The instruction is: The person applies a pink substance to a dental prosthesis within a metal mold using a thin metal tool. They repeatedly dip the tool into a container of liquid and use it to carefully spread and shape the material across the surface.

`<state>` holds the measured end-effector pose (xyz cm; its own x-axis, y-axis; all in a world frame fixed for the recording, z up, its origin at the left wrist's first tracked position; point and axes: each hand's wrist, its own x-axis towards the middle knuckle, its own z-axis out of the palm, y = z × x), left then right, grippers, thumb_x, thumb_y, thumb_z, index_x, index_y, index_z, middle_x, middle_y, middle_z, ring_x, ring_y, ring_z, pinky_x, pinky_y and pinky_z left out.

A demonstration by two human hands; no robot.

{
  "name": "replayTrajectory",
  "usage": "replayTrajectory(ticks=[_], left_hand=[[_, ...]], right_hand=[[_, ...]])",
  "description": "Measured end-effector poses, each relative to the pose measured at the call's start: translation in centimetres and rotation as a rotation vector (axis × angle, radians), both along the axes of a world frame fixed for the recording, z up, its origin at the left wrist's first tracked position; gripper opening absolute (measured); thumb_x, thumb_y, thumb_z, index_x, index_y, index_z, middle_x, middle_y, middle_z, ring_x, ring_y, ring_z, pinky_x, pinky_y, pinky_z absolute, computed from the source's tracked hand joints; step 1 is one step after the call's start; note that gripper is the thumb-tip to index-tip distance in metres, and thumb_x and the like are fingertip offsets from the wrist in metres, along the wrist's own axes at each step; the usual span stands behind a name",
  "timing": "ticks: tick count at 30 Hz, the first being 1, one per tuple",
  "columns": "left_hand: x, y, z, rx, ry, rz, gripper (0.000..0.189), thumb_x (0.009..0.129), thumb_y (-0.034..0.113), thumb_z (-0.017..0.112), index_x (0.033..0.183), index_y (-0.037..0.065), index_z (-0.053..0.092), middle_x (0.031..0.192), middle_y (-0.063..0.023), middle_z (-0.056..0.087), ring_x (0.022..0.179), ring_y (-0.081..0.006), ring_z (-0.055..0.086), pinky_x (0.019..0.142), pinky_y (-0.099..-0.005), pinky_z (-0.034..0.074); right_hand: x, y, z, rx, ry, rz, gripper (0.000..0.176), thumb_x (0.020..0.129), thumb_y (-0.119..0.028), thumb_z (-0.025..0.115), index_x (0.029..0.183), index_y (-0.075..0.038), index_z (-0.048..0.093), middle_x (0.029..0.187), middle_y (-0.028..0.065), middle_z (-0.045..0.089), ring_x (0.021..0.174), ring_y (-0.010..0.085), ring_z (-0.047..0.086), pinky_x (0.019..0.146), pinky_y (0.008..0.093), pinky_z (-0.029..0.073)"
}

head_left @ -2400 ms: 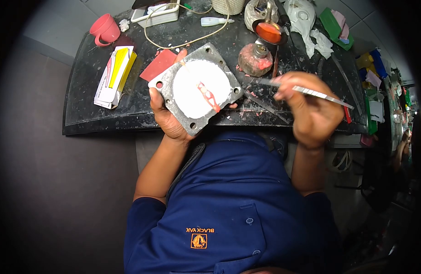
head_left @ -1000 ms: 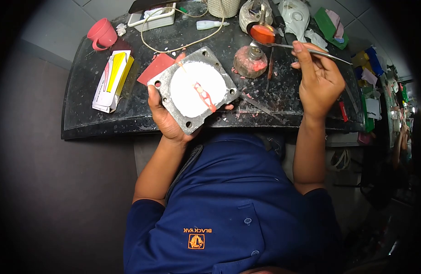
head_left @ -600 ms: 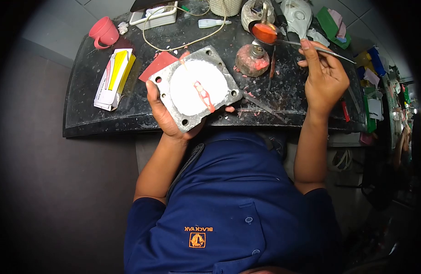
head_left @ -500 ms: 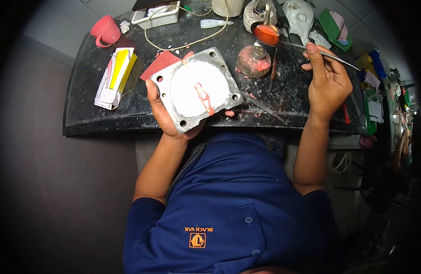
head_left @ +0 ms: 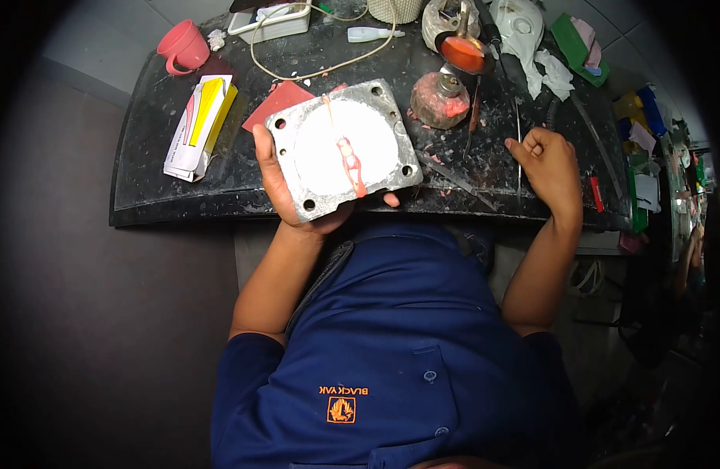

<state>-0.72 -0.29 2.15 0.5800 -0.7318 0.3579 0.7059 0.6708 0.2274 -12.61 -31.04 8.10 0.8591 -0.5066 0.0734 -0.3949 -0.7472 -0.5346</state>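
Across the left hand [head_left: 283, 200], a grey-rimmed white slab [head_left: 338, 166]

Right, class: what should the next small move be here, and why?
Probably bring the right hand over to help steady the metal-framed white block, first setting down the slim metal tool if it is held. The left hand alone supports the block; the right is at the tool, though whether it grips it I cannot tell.

Worn on my head, the single camera looks forward and steeply down, near above my shirt [head_left: 383, 328] at lower centre, the bench [head_left: 235, 186] filling the upper middle.
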Motion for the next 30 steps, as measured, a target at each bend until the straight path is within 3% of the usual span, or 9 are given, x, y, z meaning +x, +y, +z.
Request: replayTrajectory(ticks=[2, 6, 8, 10, 11, 17, 24, 26, 30], left_hand=[[0.0, 0.0, 0.0, 0.033, -0.015, 0.045, 0.094, 0.092, 0.082, 0.037, 0.158, 0.015, 0.034, 0.149, -0.0175, 0.052, 0.123, -0.0467, 0.059, 0.079, -0.0814, 0.048], [-0.5, -0.1, -0.2, 0.072, 0.03, 0.14, 0.094, 0.092, 0.083, 0.037, 0.158, 0.016, 0.035, 0.149, -0.0165, 0.052, 0.123, -0.0453, 0.059, 0.081, -0.0805, 0.048], [-0.9, -0.2, 0.1, 0.115, 0.118, 0.237, 0.098, 0.088, 0.087, 0.037, 0.158, 0.019, 0.034, 0.151, -0.0147, 0.05, 0.126, -0.045, 0.057, 0.083, -0.079, 0.049], [-1.0, -0.3, 0.4, 0.179, 0.113, 0.285, 0.101, 0.086, 0.089, 0.037, 0.159, 0.02, 0.032, 0.151, -0.0138, 0.05, 0.126, -0.0445, 0.057, 0.084, -0.0789, 0.049], [-1.0, -0.3, 0.5, 0.24, 0.105, 0.341, 0.104, 0.084, 0.092, 0.037, 0.159, 0.021, 0.031, 0.151, -0.013, 0.049, 0.127, -0.044, 0.056, 0.086, -0.0787, 0.049], [-1.0, 0.1, 0.0, 0.2, 0.036, 0.343, 0.106, 0.082, 0.093, 0.037, 0.16, 0.022, 0.029, 0.156, -0.0104, 0.043, 0.132, -0.0428, 0.053, 0.091, -0.0794, 0.046], [-1.7, -0.4, 0.2, 0.116, 0.094, 0.385, 0.112, 0.079, 0.097, 0.033, 0.161, 0.022, 0.025, 0.157, -0.0099, 0.042, 0.135, -0.0426, 0.05, 0.098, -0.0811, 0.04], [-2.2, -0.5, 0.7, 0.346, 0.044, 0.545, 0.118, 0.072, 0.101, 0.033, 0.163, 0.026, 0.019, 0.16, -0.0088, 0.039, 0.139, -0.0427, 0.045, 0.102, -0.083, 0.035], [-2.8, -1.0, 0.7, 0.435, -0.081, 0.651, 0.126, 0.063, 0.103, 0.039, 0.164, 0.031, 0.013, 0.162, -0.0078, 0.035, 0.142, -0.0425, 0.043, 0.103, -0.0825, 0.036]], right_hand=[[0.0, 0.0, -0.2, -0.078, 0.032, -0.028, 0.035, 0.085, -0.02, 0.083, 0.07, 0.001, 0.06, 0.06, 0.0091, 0.059, 0.051, 0.0174, 0.05, 0.053, 0.0358, 0.041], [-1.4, 2.7, 0.9, -0.169, -0.099, -0.104, 0.023, 0.083, -0.013, 0.082, 0.078, 0.001, 0.065, 0.07, 0.0118, 0.064, 0.058, 0.0228, 0.057, 0.058, 0.0366, 0.045], [-2.5, 4.5, 1.1, 0.0, -0.114, 0.18, 0.013, 0.082, -0.006, 0.08, 0.088, 0.0, 0.07, 0.079, 0.0128, 0.066, 0.066, 0.0244, 0.062, 0.063, 0.0364, 0.048], [-3.1, 6.2, 0.7, 0.06, -0.059, 0.262, 0.015, 0.082, -0.004, 0.078, 0.094, -0.001, 0.071, 0.081, 0.0133, 0.067, 0.071, 0.0278, 0.066, 0.068, 0.0379, 0.051], [-3.2, 6.7, 0.3, 0.047, -0.087, 0.26, 0.011, 0.083, -0.004, 0.077, 0.091, 0.0, 0.07, 0.08, 0.014, 0.067, 0.073, 0.032, 0.066, 0.07, 0.0416, 0.052], [-3.5, 7.3, 0.5, -0.038, -0.012, 0.327, 0.009, 0.087, -0.004, 0.073, 0.091, 0.0, 0.066, 0.085, 0.0138, 0.067, 0.083, 0.0349, 0.066, 0.076, 0.0439, 0.052], [-4.0, 7.6, 0.5, -0.125, 0.001, 0.398, 0.008, 0.088, 0.0, 0.069, 0.092, 0.0, 0.062, 0.087, 0.0152, 0.066, 0.082, 0.0349, 0.065, 0.077, 0.0439, 0.052], [-4.0, 7.9, 0.6, 0.138, -0.061, 0.372, 0.006, 0.091, 0.0, 0.067, 0.095, 0.001, 0.063, 0.084, 0.0135, 0.065, 0.079, 0.0259, 0.065, 0.075, 0.039, 0.052], [-3.0, 7.4, 0.4, 0.488, -0.219, 0.312, 0.007, 0.096, -0.002, 0.066, 0.101, 0.001, 0.064, 0.084, 0.0069, 0.066, 0.079, 0.0132, 0.063, 0.072, 0.0308, 0.051]])
